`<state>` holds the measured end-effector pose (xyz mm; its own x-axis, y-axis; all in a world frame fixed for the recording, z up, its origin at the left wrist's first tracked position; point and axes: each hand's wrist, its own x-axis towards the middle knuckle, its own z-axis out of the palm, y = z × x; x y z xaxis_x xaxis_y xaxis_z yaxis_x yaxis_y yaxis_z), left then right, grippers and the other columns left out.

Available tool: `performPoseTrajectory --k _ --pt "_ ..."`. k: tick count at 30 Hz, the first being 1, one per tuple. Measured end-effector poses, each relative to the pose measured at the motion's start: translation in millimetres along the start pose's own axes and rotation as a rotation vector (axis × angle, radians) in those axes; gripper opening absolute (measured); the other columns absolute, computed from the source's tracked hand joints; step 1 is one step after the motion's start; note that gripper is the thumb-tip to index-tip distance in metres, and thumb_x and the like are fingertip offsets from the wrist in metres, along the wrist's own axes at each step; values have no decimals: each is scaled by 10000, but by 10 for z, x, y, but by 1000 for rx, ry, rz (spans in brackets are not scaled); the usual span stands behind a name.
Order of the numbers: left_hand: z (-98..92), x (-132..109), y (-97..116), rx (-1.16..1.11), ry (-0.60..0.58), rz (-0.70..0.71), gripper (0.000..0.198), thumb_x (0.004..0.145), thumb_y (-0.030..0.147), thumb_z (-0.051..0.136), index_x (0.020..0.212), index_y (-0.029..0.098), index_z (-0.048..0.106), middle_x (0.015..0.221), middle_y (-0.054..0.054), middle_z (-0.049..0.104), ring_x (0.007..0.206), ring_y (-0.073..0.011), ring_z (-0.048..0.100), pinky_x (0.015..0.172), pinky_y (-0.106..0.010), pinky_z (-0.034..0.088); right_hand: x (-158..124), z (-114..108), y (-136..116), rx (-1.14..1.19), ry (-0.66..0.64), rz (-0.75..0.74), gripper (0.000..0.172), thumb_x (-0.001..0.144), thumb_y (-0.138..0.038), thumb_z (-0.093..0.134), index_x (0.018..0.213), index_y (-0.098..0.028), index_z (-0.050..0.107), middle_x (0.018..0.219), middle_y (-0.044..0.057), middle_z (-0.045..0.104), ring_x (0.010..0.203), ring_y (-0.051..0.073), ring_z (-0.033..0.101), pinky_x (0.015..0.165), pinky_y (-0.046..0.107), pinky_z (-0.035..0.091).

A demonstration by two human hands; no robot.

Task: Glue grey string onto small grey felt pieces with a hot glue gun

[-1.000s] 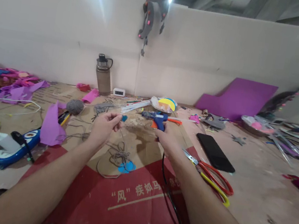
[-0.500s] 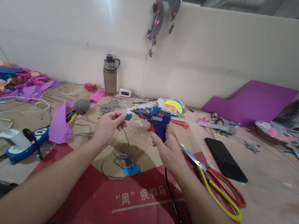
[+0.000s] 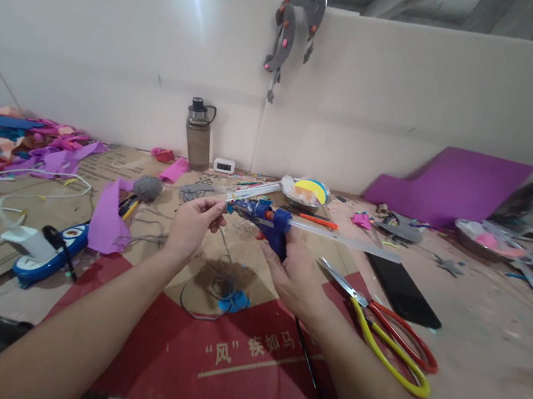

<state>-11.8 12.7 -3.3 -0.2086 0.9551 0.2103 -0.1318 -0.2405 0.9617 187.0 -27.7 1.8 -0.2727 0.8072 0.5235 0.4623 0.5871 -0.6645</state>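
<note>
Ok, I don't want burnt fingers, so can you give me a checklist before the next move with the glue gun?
1. Glue gun gripped in the right hand: ok.
2. Glue stick loaded: ok, a long length sticks out of the back.
3. Left hand well away from the nozzle: not ok, its fingertips are right by it.
4. Nozzle hot: cannot tell.
5. Scissors out of both hands: ok, lying beside the right forearm.
6. Gray yarn untangled: not ok, it lies in messy loops below the hands.

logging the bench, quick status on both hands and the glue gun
Right hand: gripping glue gun. Left hand: pinching small blue piece near nozzle. Scissors, phone lying to the right.
</note>
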Motion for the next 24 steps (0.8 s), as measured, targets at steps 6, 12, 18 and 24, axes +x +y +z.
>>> performPoseTrajectory --k 6,12,18,24 --pt "-32 38 -54 22 4 32 254 716 369 727 796 134 678 532 0 596 443 -69 461 435 -207 310 0 -4 -12 -23 2 -1 294 890 -250 472 1172 -169 493 1004 115 654 908 243 630 829 405 508" --pt "-36 25 -46 73 5 47 256 723 380 715 801 138 681 543 -4 606 443 -74 458 441 -215 318 0 5 -11 -24 14 -31 339 888 -232 465 1224 -184 467 1016 103 655 930 237 629 851 409 506" --pt "-43 22 -49 89 9 53 263 728 386 705 816 139 682 543 -4 608 433 -70 446 437 -214 314 -12 11 -9 -44 8 -14 286 890 -242 466 1171 -191 489 1000 105 653 910 241 626 835 420 508" --pt "-43 20 -33 86 11 54 253 720 380 712 798 140 687 533 -5 604 435 -76 453 436 -217 319 -8 0 -32 -51 15 -18 322 883 -231 467 1202 -195 491 1005 106 651 918 243 623 843 425 503"
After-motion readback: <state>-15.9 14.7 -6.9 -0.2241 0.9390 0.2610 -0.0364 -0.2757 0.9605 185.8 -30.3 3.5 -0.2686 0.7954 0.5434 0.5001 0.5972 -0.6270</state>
